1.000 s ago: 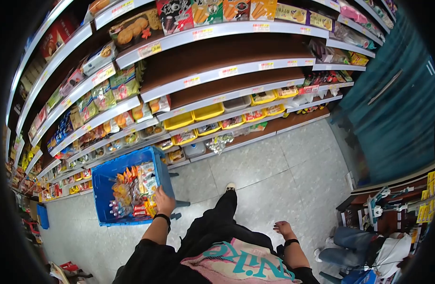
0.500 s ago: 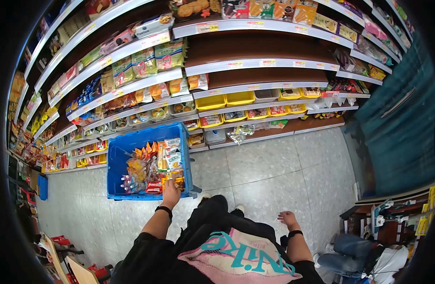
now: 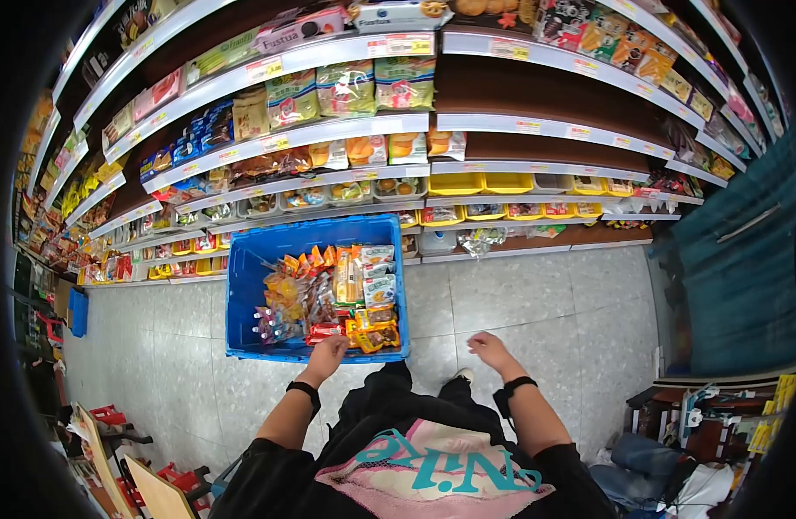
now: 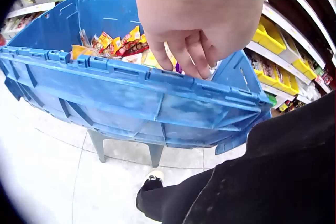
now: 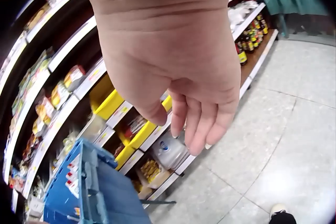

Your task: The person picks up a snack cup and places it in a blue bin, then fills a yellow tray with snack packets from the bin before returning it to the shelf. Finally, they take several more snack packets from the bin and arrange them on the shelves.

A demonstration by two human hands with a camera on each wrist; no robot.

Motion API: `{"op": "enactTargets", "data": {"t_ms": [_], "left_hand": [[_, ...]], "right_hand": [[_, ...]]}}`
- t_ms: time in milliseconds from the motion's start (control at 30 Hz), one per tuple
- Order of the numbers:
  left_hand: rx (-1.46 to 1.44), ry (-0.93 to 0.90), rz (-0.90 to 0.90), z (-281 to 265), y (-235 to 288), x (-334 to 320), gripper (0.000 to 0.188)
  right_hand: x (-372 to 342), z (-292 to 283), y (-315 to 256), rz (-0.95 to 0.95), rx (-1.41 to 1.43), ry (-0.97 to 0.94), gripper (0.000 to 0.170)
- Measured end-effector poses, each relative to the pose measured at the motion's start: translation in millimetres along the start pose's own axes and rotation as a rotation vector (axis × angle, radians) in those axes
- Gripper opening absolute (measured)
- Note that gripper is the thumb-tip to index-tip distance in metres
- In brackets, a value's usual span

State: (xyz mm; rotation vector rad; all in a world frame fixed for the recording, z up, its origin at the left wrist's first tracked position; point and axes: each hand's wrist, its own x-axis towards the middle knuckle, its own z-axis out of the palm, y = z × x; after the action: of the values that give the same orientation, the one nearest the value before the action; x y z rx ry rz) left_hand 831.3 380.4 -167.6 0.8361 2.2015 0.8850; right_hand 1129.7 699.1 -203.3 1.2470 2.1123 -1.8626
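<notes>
A blue plastic crate (image 3: 245, 259) stands in front of me, filled with packaged snacks. Yellow packets (image 3: 374, 329) lie in its near right corner, white packets (image 3: 379, 285) behind them and orange ones (image 3: 316, 259) toward the back. My left hand (image 3: 327, 356) is at the crate's near rim; in the left wrist view its loosely bent fingers (image 4: 185, 58) hang right at the rim, with no item showing in them. To the right of the crate, my right hand (image 3: 491, 351) hangs over the floor with relaxed fingers (image 5: 197, 129), holding nothing.
Shelves (image 3: 545, 125) of packaged food curve across the back, with yellow bins (image 3: 457, 184) low down. The crate rests on a stool with grey legs (image 4: 155, 153). A teal curtain (image 3: 735, 259) hangs at right; a person's jeans (image 3: 645, 454) show lower right.
The view has swung left, so shelves and crate appear farther right. My left hand has shifted from the crate's right side to its near rim. My right hand has come forward, nearer the crate.
</notes>
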Motion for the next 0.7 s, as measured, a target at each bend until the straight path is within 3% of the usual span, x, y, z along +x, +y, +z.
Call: {"op": "enactTargets", "data": {"t_ms": [100, 200, 267, 300, 333, 400, 433, 467, 533, 567, 600, 633, 667, 700], "left_hand": [[-0.12, 0.015, 0.074, -7, -30, 22, 0.02], [-0.192, -0.041, 0.071, -23, -2, 51, 0.022], [-0.1, 0.003, 0.143, -25, 6, 75, 0.024], [-0.031, -0.091, 0.091, -26, 7, 91, 0.039], [-0.04, -0.101, 0.099, -24, 8, 103, 0.039], [0.188, 0.036, 0.211, -14, 13, 124, 0.059], [0.15, -0.027, 0.114, -9, 12, 137, 0.074], [0.131, -0.033, 0.118, -6, 16, 146, 0.074], [0.322, 0.03, 0.088, 2, 24, 160, 0.073], [0.326, 0.021, 0.055, 5, 25, 169, 0.066], [0.308, 0.011, 0.055, 5, 27, 175, 0.066], [0.318, 0.04, 0.101, 1, 33, 179, 0.06], [0.328, 0.072, 0.147, -3, 36, 185, 0.054], [0.334, 0.055, 0.162, -7, 36, 192, 0.043]], "right_hand": [[14, 62, -43, -0.156, -0.202, -0.129, 0.026], [12, 98, -86, -0.211, -0.425, -0.238, 0.035], [2, 107, -100, -0.244, -0.512, -0.2, 0.037], [1, 109, -101, -0.293, -0.603, -0.178, 0.039], [-2, 107, -101, -0.281, -0.609, -0.168, 0.039], [-15, 92, -93, -0.153, -0.459, -0.096, 0.038], [-17, 84, -75, -0.044, -0.401, -0.066, 0.036], [-24, 78, -51, 0.032, -0.192, 0.042, 0.03], [-52, 58, -11, 0.066, -0.309, 0.251, 0.028], [-70, 49, 15, 0.197, -0.325, 0.279, 0.03], [-93, 45, 35, 0.151, -0.454, 0.339, 0.022], [-103, 32, 90, 0.06, -1.087, -0.014, 0.018], [-123, 33, 148, 0.23, -1.015, 0.019, 0.018], [-145, 27, 168, 0.184, -1.15, -0.181, 0.019]]}}
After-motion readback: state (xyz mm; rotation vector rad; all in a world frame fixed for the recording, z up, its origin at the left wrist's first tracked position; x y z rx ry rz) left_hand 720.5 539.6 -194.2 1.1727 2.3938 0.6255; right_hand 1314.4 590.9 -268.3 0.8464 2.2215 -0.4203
